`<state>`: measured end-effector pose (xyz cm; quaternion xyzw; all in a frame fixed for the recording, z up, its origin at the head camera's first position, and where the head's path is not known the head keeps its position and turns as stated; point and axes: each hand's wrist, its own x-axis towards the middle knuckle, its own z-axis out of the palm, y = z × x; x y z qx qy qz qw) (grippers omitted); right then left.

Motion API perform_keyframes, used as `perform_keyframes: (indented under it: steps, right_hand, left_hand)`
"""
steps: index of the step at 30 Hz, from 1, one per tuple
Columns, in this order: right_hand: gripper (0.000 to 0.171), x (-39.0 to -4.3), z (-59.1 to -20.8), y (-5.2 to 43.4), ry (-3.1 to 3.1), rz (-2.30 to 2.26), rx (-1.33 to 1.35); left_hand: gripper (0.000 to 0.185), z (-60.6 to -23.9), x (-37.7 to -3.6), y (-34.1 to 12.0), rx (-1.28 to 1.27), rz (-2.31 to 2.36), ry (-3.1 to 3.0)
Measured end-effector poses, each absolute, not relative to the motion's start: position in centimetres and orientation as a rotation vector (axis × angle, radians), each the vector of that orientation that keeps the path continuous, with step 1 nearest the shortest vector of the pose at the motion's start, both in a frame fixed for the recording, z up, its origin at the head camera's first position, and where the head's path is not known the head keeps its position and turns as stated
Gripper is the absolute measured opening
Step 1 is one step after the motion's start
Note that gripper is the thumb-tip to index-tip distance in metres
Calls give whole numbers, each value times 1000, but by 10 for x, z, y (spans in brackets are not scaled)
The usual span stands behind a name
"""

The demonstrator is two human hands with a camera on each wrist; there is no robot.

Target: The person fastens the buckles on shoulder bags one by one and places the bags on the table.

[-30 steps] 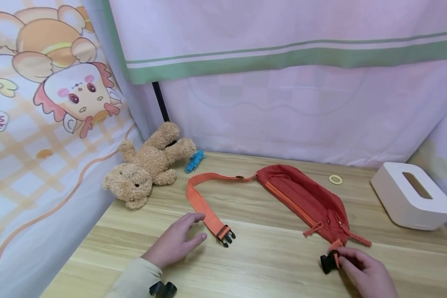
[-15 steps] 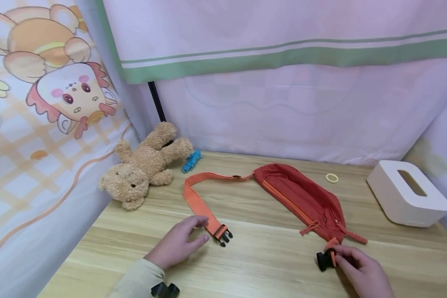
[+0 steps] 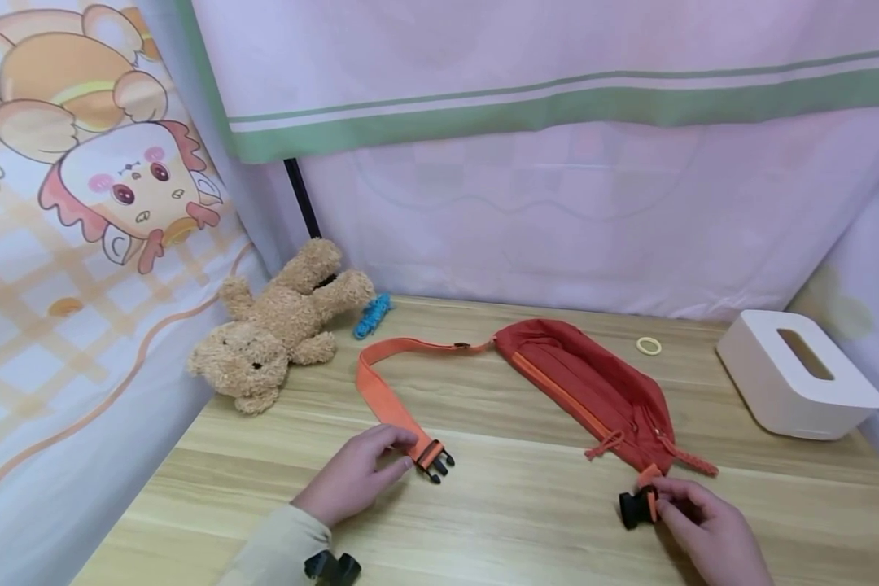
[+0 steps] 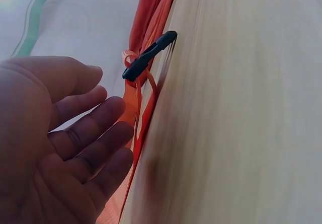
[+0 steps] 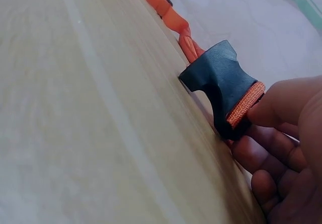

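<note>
A red waist bag (image 3: pixel 582 378) lies slantwise on the table, its orange strap (image 3: pixel 382 395) curving out to the left. That strap ends in a black prong buckle half (image 3: pixel 435 464), which rests on the tabletop. Just left of it is my left hand (image 3: pixel 359 472), fingers loosely bent and thumb apart; in the left wrist view nothing sits between them (image 4: pixel 75 143). My right hand (image 3: pixel 710 525) pinches the black buckle socket (image 3: pixel 637 508) at the bag's near end, thumb against its orange webbing (image 5: pixel 245 104). Some right fingertips are hidden behind the socket in the right wrist view.
A teddy bear (image 3: pixel 278 325) lies at the back left, beside a blue cord bundle (image 3: pixel 372 316). Behind the bag is a pale yellow ring (image 3: pixel 648 347). A white tissue box (image 3: pixel 798 378) stands at the right. Curtains (image 3: pixel 520 212) hang along the table's back edge.
My left hand has moved slightly right, closer to the prong buckle half. The right hand keeps its pinch on the buckle socket. The whole head view has shifted a little.
</note>
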<state>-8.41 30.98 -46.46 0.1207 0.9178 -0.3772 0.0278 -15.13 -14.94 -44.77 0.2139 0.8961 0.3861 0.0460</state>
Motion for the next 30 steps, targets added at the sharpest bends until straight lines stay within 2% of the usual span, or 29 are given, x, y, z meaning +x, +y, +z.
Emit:
perform_keyframes:
  steps: [11, 30]
  right_hand:
    - [32, -85, -463, 310, 2823, -1167, 389]
    - [32, -84, -462, 309, 2823, -1176, 395]
  left_hand:
    - [21, -449, -158, -138, 669, 1243, 2705]
    - [4, -454, -166, -123, 577, 1259, 2645]
